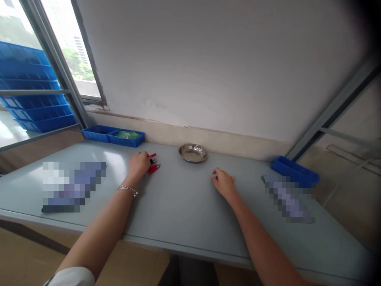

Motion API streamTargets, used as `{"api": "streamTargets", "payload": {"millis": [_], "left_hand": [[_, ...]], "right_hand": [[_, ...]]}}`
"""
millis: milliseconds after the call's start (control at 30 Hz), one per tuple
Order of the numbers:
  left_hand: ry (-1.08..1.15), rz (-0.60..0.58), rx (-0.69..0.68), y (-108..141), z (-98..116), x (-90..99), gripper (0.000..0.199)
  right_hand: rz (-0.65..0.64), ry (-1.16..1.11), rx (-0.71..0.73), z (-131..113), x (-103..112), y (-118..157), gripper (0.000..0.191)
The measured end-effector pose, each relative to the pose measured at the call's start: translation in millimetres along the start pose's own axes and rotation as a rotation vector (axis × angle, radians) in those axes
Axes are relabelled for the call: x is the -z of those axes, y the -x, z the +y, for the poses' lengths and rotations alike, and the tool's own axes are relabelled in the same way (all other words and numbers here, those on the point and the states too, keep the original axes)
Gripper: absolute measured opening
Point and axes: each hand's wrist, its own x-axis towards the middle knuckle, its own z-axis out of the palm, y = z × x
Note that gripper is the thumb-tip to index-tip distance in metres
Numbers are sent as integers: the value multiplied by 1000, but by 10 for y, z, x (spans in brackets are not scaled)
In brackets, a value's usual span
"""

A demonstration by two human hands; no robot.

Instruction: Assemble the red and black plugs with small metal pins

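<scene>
Red-handled tools (154, 163) lie on the grey table (178, 202), left of the frame's middle, under the left hand (139, 163), whose fingers curl loosely over them. The right hand (224, 183) rests nearby with relaxed, half-bent fingers holding nothing, below a metal dish (193, 152).

We see the clips (153, 163) left of the dish (193, 153) near the tabletop's (178, 202) back edge, bins (113, 135) at its back-left corner, another bin (294, 171) at its right edge.
</scene>
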Motion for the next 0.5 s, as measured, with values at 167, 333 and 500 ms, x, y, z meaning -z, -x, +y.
{"api": "streamTargets", "payload": {"millis": [167, 333, 500], "left_hand": [[2, -52, 1, 13, 3, -12, 29], [-6, -68, 36, -13, -1, -42, 30], [11, -98, 65, -14, 10, -57, 31]], "right_hand": [[-6, 1, 6, 8, -4, -4, 14], [-11, 2, 2, -5, 21, 5, 14], [-9, 0, 7, -7, 30, 7, 14]]}}
